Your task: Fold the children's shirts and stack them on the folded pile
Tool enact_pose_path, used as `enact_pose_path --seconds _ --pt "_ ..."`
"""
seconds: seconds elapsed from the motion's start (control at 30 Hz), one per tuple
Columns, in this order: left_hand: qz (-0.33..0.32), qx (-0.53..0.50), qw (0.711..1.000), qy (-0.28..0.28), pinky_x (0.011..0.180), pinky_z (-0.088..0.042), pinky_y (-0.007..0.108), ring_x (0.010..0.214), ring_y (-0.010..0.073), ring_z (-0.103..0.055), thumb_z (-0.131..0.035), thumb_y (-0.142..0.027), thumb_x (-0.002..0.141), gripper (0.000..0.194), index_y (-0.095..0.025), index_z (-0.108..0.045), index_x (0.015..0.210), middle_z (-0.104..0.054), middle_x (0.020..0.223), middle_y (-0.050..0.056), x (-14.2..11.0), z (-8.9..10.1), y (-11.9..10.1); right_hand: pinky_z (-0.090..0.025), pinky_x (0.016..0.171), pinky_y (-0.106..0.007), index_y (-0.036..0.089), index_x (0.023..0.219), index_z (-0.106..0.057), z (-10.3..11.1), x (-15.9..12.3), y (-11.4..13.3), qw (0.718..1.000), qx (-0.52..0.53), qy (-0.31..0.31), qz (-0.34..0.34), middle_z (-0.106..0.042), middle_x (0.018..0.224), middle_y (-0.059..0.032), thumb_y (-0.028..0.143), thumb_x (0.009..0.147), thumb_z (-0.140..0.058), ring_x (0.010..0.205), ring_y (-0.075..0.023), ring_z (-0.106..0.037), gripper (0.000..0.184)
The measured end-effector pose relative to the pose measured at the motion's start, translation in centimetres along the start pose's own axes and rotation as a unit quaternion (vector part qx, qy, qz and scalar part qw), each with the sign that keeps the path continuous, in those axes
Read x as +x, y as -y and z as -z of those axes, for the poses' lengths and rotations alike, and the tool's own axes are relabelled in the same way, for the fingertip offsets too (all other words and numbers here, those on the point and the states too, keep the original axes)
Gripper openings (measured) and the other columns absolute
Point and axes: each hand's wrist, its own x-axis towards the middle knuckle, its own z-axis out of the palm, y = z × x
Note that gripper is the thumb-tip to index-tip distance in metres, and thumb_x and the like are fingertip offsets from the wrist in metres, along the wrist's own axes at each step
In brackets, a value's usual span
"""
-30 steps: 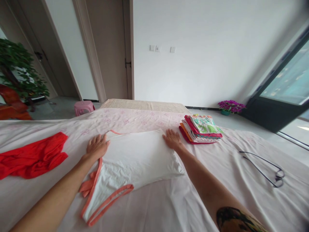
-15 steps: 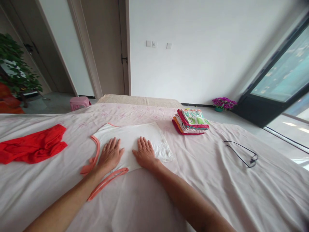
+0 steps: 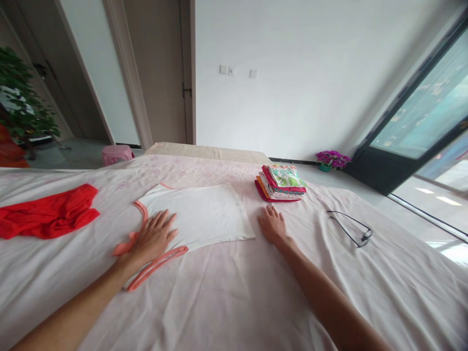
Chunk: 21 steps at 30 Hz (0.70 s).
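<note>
On my feed the white sleeveless garment [image 3: 212, 217] lies flat on a creased pale sheet [image 3: 226, 302], its thin fabric smooth with faint ripples and a soft coral binding curving round the openings. My left hand [image 3: 155, 234] rests palm down over its trimmed end, fingers a little parted, gripping nothing. My right hand [image 3: 273, 224], also open and unloaded, is just beyond the straight hem, near a squarish stack of folded cloth [image 3: 281, 184]. Rumpled red fabric [image 3: 51, 212] lies to the left.
</note>
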Motion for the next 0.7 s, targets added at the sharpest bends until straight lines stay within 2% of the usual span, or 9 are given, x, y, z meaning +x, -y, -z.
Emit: enact_pose_path --seconds 0.1,0.17,0.23,0.3,0.4,0.7 --pt "-0.041 -0.031 0.999 0.012 0.115 -0.026 0.048 0.143 0.0291 -0.032 -0.041 -0.045 0.094 0.058 -0.022 -0.040 0.147 -0.035 0.156 0.013 -0.3 0.2 -0.5 -0.038 0.102 -0.033 0.023 0.123 -0.065 1.2 -1.5 2.0 0.989 0.102 -0.041 0.098 -0.061 0.128 -0.0070 0.018 0.091 -0.048 0.119 -0.0205 -0.052 0.036" --pt "-0.072 -0.047 0.996 0.023 0.116 -0.024 0.047 0.145 0.0270 -0.028 -0.041 -0.048 0.095 0.058 -0.026 -0.037 0.149 -0.033 0.157 0.009 -0.8 0.7 -1.1 -0.044 0.093 -0.027 0.024 0.111 -0.070 1.5 -2.6 4.4 0.968 0.183 -0.032 0.171 -0.068 0.109 -0.0043 0.014 0.089 -0.049 0.103 -0.0166 -0.059 0.032" --pt "-0.095 -0.058 0.993 0.031 0.117 -0.024 0.046 0.146 0.0264 -0.027 -0.041 -0.051 0.095 0.059 -0.030 -0.035 0.149 -0.031 0.158 0.007 -1.5 1.2 -1.5 -0.046 0.086 -0.024 0.025 0.104 -0.073 1.5 -3.7 6.7 0.949 0.233 -0.006 0.210 -0.069 0.098 -0.0029 0.014 0.088 -0.052 0.093 -0.0152 -0.061 0.028" --pt "-0.118 -0.064 0.990 0.035 0.117 -0.024 0.045 0.146 0.0259 -0.026 -0.040 -0.053 0.095 0.060 -0.032 -0.031 0.150 -0.029 0.159 0.006 -2.3 1.9 -1.7 -0.046 0.081 -0.023 0.024 0.101 -0.074 1.3 -4.5 8.4 0.941 0.253 0.030 0.221 -0.069 0.097 -0.0025 0.014 0.086 -0.055 0.087 -0.0143 -0.062 0.026" --pt "-0.144 -0.062 0.987 0.037 0.117 -0.025 0.044 0.146 0.0244 -0.027 -0.039 -0.052 0.096 0.059 -0.034 -0.028 0.151 -0.029 0.159 0.005 -3.3 2.4 -1.7 -0.046 0.079 -0.022 0.024 0.098 -0.074 1.0 -4.9 9.3 0.946 0.245 0.065 0.205 -0.069 0.099 -0.0021 0.018 0.086 -0.057 0.086 -0.0140 -0.064 0.022" --pt "-0.134 -0.083 0.987 0.031 0.116 -0.028 0.044 0.144 0.0240 -0.032 -0.040 -0.051 0.096 0.055 -0.034 -0.035 0.148 -0.035 0.157 0.004 -3.8 3.0 -1.9 -0.042 0.075 -0.022 0.028 0.091 -0.074 1.2 -4.5 9.5 0.962 0.187 0.063 0.190 -0.069 0.098 0.0013 0.029 0.086 -0.060 0.087 -0.0136 -0.063 0.015"
